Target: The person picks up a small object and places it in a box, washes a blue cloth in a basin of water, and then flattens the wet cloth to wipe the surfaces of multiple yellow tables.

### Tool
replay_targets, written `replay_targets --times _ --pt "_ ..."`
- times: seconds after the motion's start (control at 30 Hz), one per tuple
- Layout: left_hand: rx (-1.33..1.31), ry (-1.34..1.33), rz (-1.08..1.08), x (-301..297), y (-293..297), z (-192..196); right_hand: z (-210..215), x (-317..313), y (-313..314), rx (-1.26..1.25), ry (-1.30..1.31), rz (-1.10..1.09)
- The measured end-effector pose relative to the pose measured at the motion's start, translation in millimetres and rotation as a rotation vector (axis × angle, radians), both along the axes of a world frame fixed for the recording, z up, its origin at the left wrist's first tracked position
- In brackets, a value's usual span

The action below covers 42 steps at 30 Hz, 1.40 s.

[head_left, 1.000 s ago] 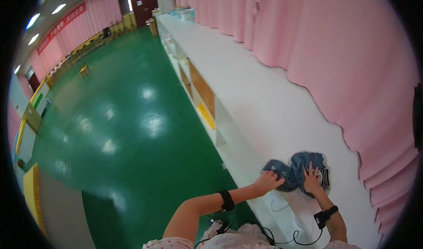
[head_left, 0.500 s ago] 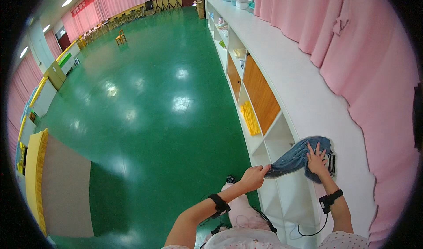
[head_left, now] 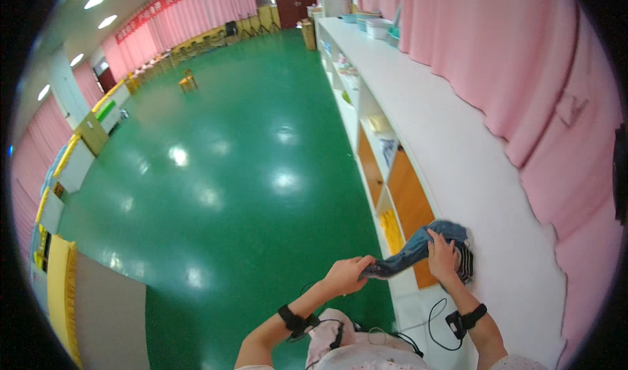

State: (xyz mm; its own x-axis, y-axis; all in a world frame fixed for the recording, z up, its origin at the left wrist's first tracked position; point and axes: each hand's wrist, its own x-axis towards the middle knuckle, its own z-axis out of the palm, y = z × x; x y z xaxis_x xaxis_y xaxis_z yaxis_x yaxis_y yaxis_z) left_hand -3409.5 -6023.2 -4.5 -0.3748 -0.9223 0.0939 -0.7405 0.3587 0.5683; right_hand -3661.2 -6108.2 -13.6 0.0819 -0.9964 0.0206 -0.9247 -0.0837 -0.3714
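Slantwise, blue denim garment point(head_left: 403, 259), left fingers point(head_left: 364, 263) grasping one end, right fingers point(head_left: 438, 240) over its bulkier part, grip unclear

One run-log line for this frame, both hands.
left hand: grips stretched end of blue denim-like garment | right hand: on same garment | garment: partly over long white countertop

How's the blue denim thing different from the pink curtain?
The denim thing is blue; the curtain is pink.
The denim thing is small; the curtain is big and runs along the counter.
The left hand grips the denim thing and the right hand touches it; the curtain hangs untouched.
Both are cloth with folds.
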Motion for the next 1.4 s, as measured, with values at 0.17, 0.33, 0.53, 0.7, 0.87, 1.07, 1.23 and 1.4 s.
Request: replay_targets --times 0.17,0.33,0.53,0.7,0.87,1.07,1.23,1.4 --pt "-0.055 -0.117 0.075 117.3 -70.3 16.0 -22.6 115.0 -108.5 -0.01 -0.313 0.28" --pt "-0.076 -0.216 0.045 207.9 -166.8 30.9 -50.8 198.7 -208.0 0.326 -0.166 0.494" --pt "-0.092 -0.313 0.148 320.0 -302.9 34.8 -43.7 296.7 -330.1 0.577 0.036 0.549" --pt "-0.059 -0.252 -0.002 387.0 -429.0 44.2 -53.7 342.5 -442.1 0.796 -0.039 0.492" --pt "0.117 -0.332 0.003 465.1 -533.7 29.7 -72.4 414.0 -561.9 0.882 -0.051 0.533" --pt "0.202 -0.327 0.219 578.1 -657.2 45.8 -40.3 547.8 -732.0 0.811 0.054 0.685" --pt "0.022 -0.022 0.418 672.5 -714.7 49.2 -41.6 685.2 -839.2 0.602 0.364 1.021" --pt "-0.108 0.109 0.699 772.7 -792.2 38.3 -54.7 829.3 -945.9 0.574 0.193 1.153"
